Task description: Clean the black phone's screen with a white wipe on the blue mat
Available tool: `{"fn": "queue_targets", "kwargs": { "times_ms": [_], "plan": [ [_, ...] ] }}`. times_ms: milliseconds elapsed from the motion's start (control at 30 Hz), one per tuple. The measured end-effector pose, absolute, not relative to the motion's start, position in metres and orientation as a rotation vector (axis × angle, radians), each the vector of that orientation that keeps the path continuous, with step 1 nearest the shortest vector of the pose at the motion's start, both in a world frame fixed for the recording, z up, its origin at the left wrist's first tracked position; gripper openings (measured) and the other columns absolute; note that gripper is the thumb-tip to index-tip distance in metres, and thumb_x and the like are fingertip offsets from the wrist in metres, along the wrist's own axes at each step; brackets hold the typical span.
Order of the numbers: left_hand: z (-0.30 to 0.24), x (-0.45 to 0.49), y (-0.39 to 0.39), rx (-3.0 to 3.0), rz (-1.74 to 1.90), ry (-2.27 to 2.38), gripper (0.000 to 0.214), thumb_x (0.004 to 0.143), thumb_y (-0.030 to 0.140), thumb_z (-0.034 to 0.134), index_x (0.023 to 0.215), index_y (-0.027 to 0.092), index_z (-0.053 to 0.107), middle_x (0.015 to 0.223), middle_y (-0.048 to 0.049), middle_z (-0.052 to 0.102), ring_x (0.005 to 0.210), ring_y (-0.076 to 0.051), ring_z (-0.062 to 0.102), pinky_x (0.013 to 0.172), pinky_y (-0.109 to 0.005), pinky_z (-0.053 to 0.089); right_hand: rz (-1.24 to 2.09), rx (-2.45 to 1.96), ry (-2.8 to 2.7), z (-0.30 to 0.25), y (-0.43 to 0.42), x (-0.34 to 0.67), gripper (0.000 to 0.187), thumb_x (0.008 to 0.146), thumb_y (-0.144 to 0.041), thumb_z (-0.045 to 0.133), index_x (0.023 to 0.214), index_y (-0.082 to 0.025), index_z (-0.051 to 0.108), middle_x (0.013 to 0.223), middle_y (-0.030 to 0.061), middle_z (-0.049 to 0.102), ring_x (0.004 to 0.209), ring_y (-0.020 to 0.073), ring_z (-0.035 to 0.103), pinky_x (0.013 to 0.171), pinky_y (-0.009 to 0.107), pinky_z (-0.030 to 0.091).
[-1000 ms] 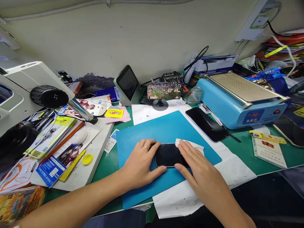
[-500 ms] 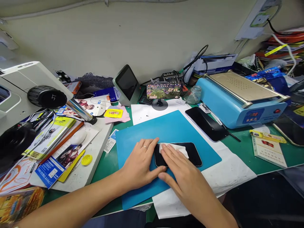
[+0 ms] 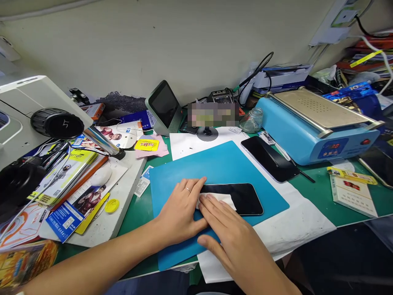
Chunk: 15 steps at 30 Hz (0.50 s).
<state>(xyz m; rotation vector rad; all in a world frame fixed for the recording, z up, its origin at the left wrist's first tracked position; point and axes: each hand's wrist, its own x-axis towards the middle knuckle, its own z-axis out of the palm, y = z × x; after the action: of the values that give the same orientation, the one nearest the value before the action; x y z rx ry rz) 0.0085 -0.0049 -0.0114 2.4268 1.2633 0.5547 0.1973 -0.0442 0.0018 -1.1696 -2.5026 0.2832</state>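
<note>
A smartphone (image 3: 249,198) with a black glass face lies on the blue mat (image 3: 211,164). My left hand (image 3: 178,209), wearing a ring, grips its left end between thumb and index finger. On the glass, towards that end, lies a folded white wipe (image 3: 226,199). My right hand (image 3: 235,235) presses the wipe down with its fingers together and straight, the thumb held apart. Its fingertips come close to my left hand. The hands and wipe hide the phone's left end.
A second dark phone or screen (image 3: 267,157) lies to the right, near a blue heating plate machine (image 3: 319,127). Behind the mat stand a glass jar (image 3: 252,119) and a grey display device (image 3: 162,108). At left are a microscope (image 3: 39,102) and stacked packets (image 3: 67,176).
My right hand has slid the wipe left and slightly down across the phone's glass, towards my left hand. My left hand stays at the phone's end. The camera view has shifted a little.
</note>
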Motion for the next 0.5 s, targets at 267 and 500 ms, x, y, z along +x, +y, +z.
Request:
{"fn": "queue_targets", "kwargs": {
  "times_ms": [267,500],
  "plan": [
    [-0.014,0.007,-0.005,2.432,0.547,1.255,0.079,0.093,0.044,0.065,0.156,0.020,0.024,0.138,-0.0155,0.054,0.119,-0.035,0.052,0.098,-0.055,0.049,0.285,-1.243,-2.461,0.002,-0.030,0.201,0.054,0.104,-0.037,0.048,0.150,-0.009,0.048,0.153,0.0120,0.051,0.142,0.0248,0.049,0.115,0.043,0.047],
    [-0.010,0.008,-0.006,2.441,0.520,1.263,0.075,0.096,0.048,0.063,0.155,0.019,0.028,0.136,-0.0143,0.054,0.120,-0.034,0.052,0.100,-0.053,0.048,0.072,-1.252,-2.457,-0.008,-0.038,0.225,0.052,0.104,-0.044,0.046,0.144,-0.012,0.056,0.149,0.0087,0.055,0.136,0.0252,0.056,0.107,0.042,0.055]
  ]
}}
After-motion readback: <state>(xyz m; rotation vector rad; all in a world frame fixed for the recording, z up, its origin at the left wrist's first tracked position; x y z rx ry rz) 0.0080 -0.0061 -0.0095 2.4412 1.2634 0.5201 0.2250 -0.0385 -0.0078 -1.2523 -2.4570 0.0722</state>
